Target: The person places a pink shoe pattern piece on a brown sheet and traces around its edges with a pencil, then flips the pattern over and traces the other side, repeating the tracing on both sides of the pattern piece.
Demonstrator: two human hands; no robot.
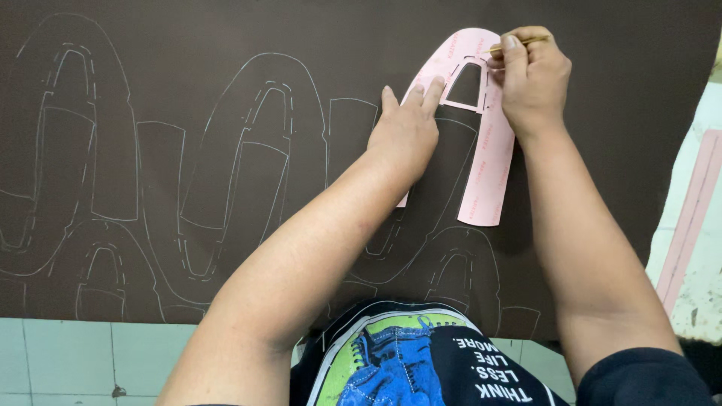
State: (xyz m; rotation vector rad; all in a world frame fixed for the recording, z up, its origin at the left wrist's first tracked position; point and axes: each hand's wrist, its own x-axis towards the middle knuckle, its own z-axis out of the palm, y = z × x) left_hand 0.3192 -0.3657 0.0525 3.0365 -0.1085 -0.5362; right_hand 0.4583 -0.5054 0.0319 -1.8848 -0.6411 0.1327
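Our left hand (404,129) hid part of the pink template (489,158). We saw only a thin tip of the pen (519,43) in our right hand (532,79). The picture's edges cut off the brown sheet (602,150).

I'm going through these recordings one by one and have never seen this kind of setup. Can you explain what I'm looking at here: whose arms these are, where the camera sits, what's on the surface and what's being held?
There is no machine here. One camera, worn on a person's head, looks down at their own bare arms. A large dark brown sheet covers the work surface, already marked with pale traced outlines of arch-shaped pieces. On it lies a pink arch-shaped template with a cut-out window. The left hand presses flat on the template. The right hand grips a thin yellowish marking tool at the template's top edge.
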